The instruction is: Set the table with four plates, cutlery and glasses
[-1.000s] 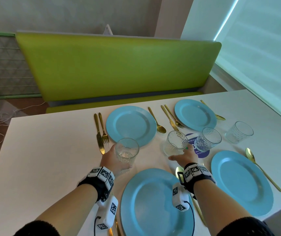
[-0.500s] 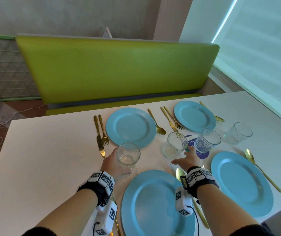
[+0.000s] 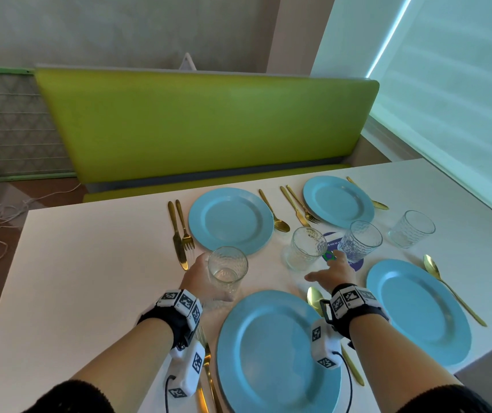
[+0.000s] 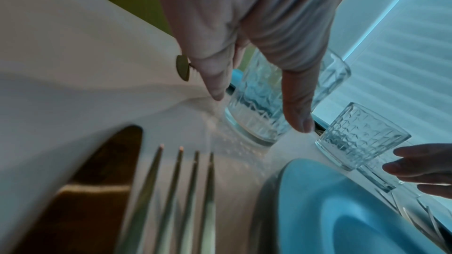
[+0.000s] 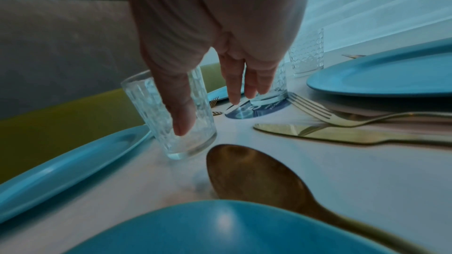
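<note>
1. At the left of centre in the head view, a gold knife and fork (image 3: pixel 180 234) lie side by side on the white table (image 3: pixel 74 263), just left of the far-left blue plate (image 3: pixel 231 220).
2. Below them, the left hand (image 3: pixel 201 277) wraps thumb and fingers around a patterned glass (image 3: pixel 227 271), grasping it low on its wall. The glass stands between the far-left plate and the near plate (image 3: pixel 271 350); whether its base touches the table I cannot tell. The left wrist view shows the fingers (image 4: pixel 297 107) spread down its sides.
3. Risk here: a glass held low can tip as it is set down, and its base could clip the near plate's rim or the fork beside the wrist.
4. Right of centre, the right hand (image 3: pixel 332 272) hovers released, fingers straight, holding nothing. A second glass (image 3: pixel 305 248) stands just ahead of its thumb, and a third glass (image 3: pixel 359 241) sits on a blue round sticker (image 3: pixel 358 263).
5. Risk: the outstretched fingers could knock either glass, since the two stand close together; a sideways nudge would send one into the other or onto the gold spoon (image 3: pixel 314 296) beneath the wrist.
6. At the far right, a fourth glass (image 3: pixel 413 229) stands alone, near the far-right plate (image 3: pixel 338 201) and above the near-right plate (image 3: pixel 417 311).
</note>
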